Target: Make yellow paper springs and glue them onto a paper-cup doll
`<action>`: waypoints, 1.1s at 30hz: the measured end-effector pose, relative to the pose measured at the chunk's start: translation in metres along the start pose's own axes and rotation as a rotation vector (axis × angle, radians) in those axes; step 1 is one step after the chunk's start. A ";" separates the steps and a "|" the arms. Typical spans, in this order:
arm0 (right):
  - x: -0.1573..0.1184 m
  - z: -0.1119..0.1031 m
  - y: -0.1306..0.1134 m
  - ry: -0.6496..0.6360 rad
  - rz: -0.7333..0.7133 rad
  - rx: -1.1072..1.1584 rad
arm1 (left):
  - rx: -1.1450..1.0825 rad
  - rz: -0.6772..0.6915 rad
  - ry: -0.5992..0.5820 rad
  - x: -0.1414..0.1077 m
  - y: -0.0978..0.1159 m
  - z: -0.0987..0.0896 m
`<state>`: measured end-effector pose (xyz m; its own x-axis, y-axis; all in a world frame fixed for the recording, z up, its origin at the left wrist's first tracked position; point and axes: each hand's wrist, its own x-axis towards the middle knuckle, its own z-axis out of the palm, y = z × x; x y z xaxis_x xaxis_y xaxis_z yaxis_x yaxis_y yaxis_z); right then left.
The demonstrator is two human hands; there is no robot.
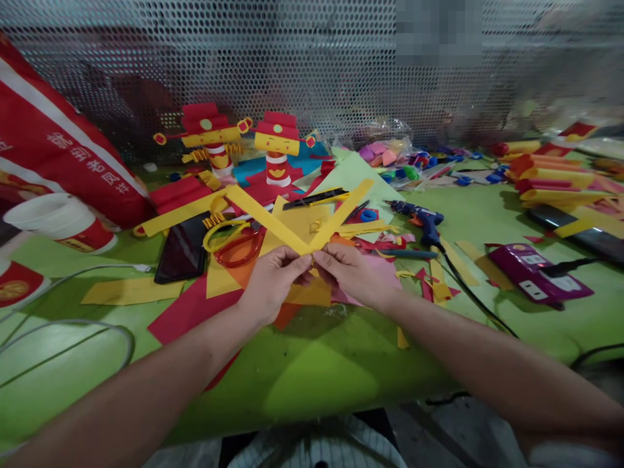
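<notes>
Fingers of both hands pinching yellow paper strips, V-shape, over tbl

Red bag cut off at left edge, red-and-white cup cropped below it, pixelated patch upper right, shirt cropped at bottom.

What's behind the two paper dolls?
Behind the dolls are a blue sheet and a metal screen full of holes. Whatever their bodies cover, I can't see.
</notes>
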<state>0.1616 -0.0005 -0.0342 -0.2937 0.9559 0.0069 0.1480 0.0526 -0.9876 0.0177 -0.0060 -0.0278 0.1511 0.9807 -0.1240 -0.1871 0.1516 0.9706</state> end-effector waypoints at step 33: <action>0.001 0.003 -0.001 -0.003 0.036 0.413 | 0.048 -0.010 -0.096 -0.003 0.007 0.000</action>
<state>0.1583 -0.0005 -0.0336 -0.2979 0.9542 -0.0291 -0.2332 -0.1023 -0.9670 0.0160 -0.0076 -0.0204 0.2455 0.9624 -0.1160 -0.1389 0.1533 0.9784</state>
